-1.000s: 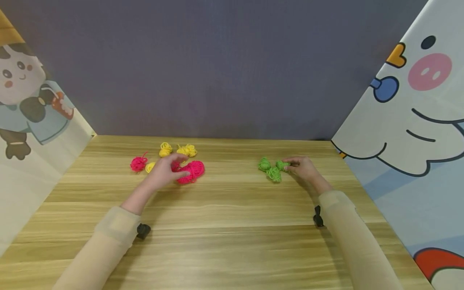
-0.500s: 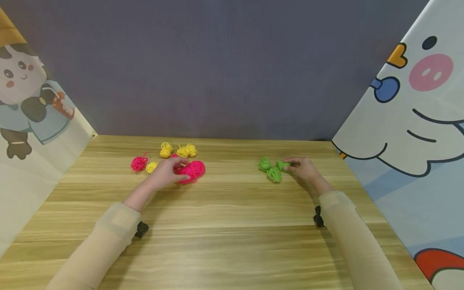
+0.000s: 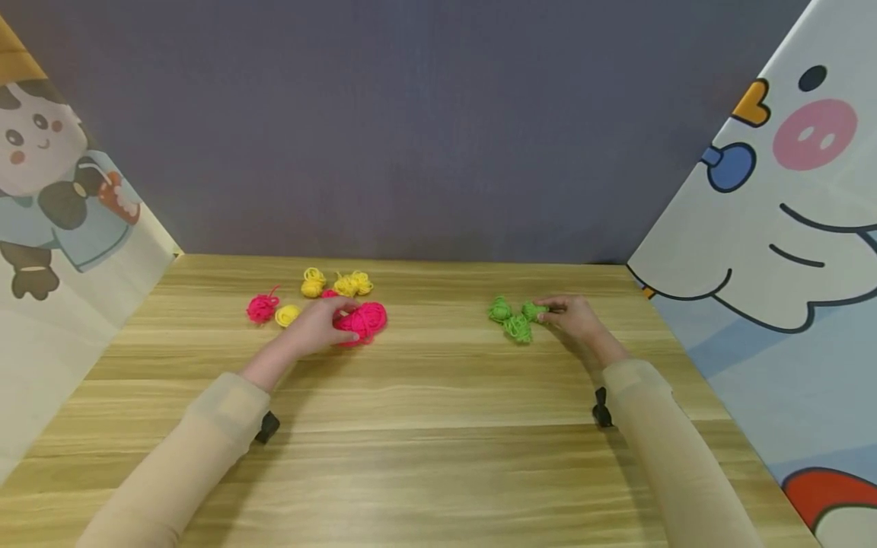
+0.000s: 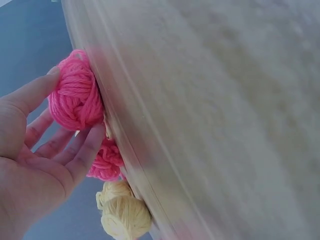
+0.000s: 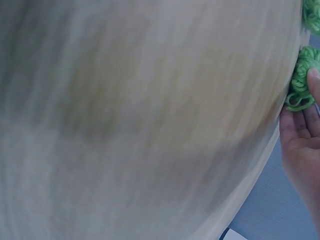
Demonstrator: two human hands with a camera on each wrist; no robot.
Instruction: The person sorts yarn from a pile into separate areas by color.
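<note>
My left hand (image 3: 317, 326) is at a large pink yarn ball (image 3: 368, 318) on the table. In the left wrist view, the thumb presses one side of that ball (image 4: 76, 97) while the fingers curve round the other. A smaller pink yarn ball (image 4: 106, 161) lies just beyond the fingers, mostly hidden by the hand in the head view. Over on the right, the fingers and thumb of my right hand (image 3: 577, 318) pinch a green yarn ball (image 3: 531, 311). Two more green yarn balls (image 3: 518, 329) lie beside it. The right wrist view cuts off part of this hand (image 5: 302, 150).
Yellow yarn balls (image 3: 313, 282) lie behind and left of my left hand, one (image 3: 287, 315) close to its wrist. Another pink yarn ball (image 3: 262, 308) is at far left. A grey wall (image 3: 438, 137) stands behind the wooden table (image 3: 438, 457), with printed panels on both sides.
My left hand has shifted slightly right, its fingers settling round the large pink yarn ball. More of the yellow ball by its wrist shows. The right hand has stayed still at the green ball.
</note>
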